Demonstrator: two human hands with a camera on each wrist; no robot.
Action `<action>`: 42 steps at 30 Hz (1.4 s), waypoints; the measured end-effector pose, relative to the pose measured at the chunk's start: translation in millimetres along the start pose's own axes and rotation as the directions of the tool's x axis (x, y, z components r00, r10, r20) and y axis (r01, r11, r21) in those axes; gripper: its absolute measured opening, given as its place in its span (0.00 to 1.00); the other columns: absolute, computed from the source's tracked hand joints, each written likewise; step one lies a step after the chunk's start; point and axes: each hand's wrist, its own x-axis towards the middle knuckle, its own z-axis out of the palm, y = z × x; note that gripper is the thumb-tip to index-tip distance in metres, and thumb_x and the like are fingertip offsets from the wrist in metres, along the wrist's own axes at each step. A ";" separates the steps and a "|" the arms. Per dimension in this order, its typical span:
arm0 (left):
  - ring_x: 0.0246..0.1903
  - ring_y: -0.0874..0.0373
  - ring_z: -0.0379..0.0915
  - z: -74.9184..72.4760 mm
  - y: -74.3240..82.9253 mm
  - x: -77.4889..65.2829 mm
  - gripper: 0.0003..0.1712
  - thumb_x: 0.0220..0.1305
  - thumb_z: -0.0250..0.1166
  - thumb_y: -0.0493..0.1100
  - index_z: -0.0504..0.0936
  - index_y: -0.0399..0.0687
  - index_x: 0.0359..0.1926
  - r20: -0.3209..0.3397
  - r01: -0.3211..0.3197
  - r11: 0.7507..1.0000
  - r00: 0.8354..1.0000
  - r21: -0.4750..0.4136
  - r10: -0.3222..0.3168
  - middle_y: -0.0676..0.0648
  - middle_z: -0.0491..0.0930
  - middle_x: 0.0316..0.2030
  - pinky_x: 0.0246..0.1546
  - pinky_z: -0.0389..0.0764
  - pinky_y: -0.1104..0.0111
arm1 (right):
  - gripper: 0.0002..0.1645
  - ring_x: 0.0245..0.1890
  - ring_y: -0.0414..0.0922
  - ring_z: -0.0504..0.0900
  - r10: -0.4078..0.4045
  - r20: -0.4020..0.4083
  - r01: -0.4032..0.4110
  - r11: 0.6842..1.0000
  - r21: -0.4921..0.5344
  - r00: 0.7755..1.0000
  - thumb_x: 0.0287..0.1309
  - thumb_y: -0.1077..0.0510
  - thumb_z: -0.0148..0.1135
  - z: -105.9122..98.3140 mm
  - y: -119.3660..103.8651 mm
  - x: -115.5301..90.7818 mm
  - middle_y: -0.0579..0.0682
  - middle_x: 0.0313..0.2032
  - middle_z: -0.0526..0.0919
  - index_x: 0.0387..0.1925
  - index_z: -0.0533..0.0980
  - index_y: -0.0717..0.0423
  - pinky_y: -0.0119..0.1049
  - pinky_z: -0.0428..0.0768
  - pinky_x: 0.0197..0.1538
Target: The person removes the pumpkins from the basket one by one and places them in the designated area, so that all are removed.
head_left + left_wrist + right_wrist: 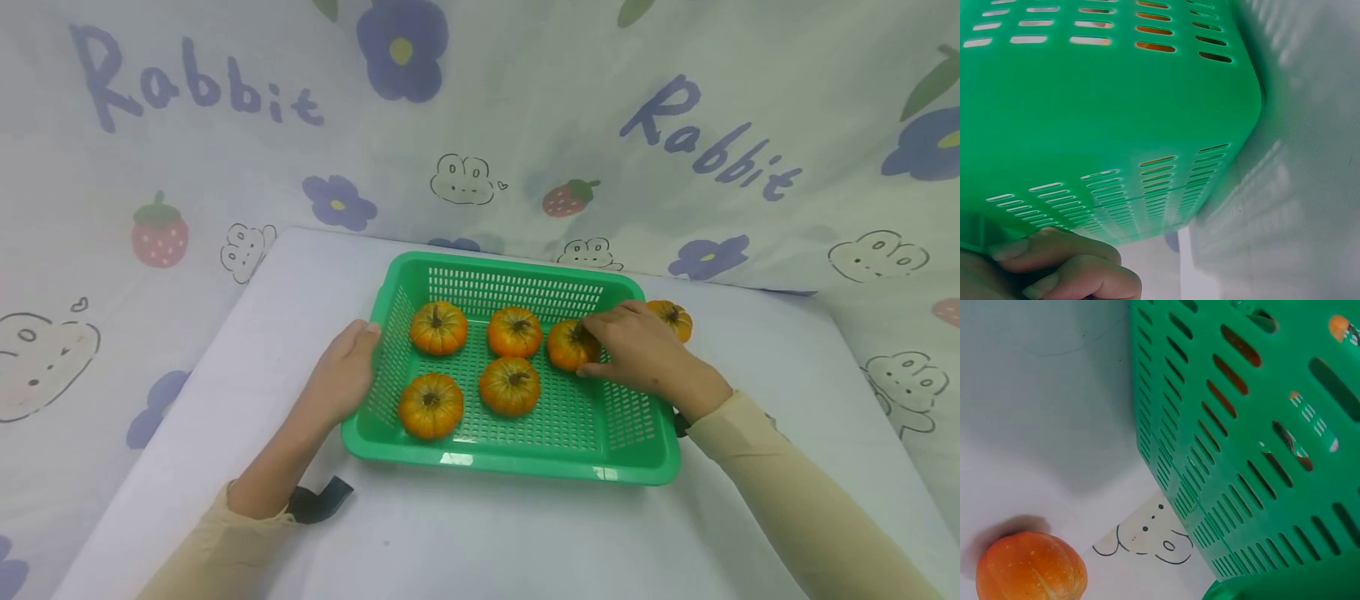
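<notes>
A green plastic basket (525,467) with slotted walls stands on the white table, holding several small orange pumpkins, among them one at the back left (438,328) and one at the front left (431,406). My left hand (341,375) grips the basket's left rim; in the left wrist view its curled fingers (1079,262) show below the slotted wall. Reaching over the right side, my right hand (637,346) holds a pumpkin (567,347) between thumb and fingers, inside the basket. The right wrist view shows the basket's outer wall (1235,462) but not the hand.
Outside the basket, just beyond its back right corner, one more pumpkin (672,318) sits on the table (450,533), partly covered by my right hand. A printed cloth (517,100) with rabbits, flowers and strawberries hangs behind the table and at its sides.
</notes>
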 end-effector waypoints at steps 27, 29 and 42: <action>0.34 0.47 0.77 0.8 1.0 -2.1 0.32 0.85 0.32 0.59 0.67 0.37 0.61 0.002 -0.011 1.000 1.000 0.026 0.011 0.36 0.75 0.41 0.33 0.84 0.59 | 0.45 0.58 0.60 0.81 0.013 0.018 -0.012 0.998 -0.061 1.000 0.56 0.37 0.78 2.9 -2.5 0.2 0.59 0.56 0.86 0.63 0.78 0.65 0.57 0.66 0.71; 0.34 0.47 0.77 0.5 0.6 -1.9 0.31 0.85 0.32 0.59 0.67 0.37 0.61 0.000 -0.011 1.000 1.000 0.024 0.011 0.36 0.75 0.41 0.33 0.85 0.58 | 0.45 0.58 0.60 0.81 0.012 0.018 -0.011 0.998 -0.062 1.000 0.56 0.37 0.78 3.3 -2.4 0.3 0.59 0.56 0.86 0.63 0.78 0.65 0.57 0.66 0.71; 0.33 0.47 0.77 0.5 0.1 -1.3 0.31 0.85 0.32 0.59 0.67 0.37 0.60 -0.003 -0.014 1.000 1.000 0.019 0.014 0.36 0.75 0.40 0.32 0.84 0.58 | 0.43 0.57 0.59 0.81 0.020 0.009 -0.020 0.999 -0.042 1.000 0.56 0.37 0.78 4.5 -1.5 0.6 0.57 0.54 0.87 0.62 0.78 0.63 0.58 0.67 0.70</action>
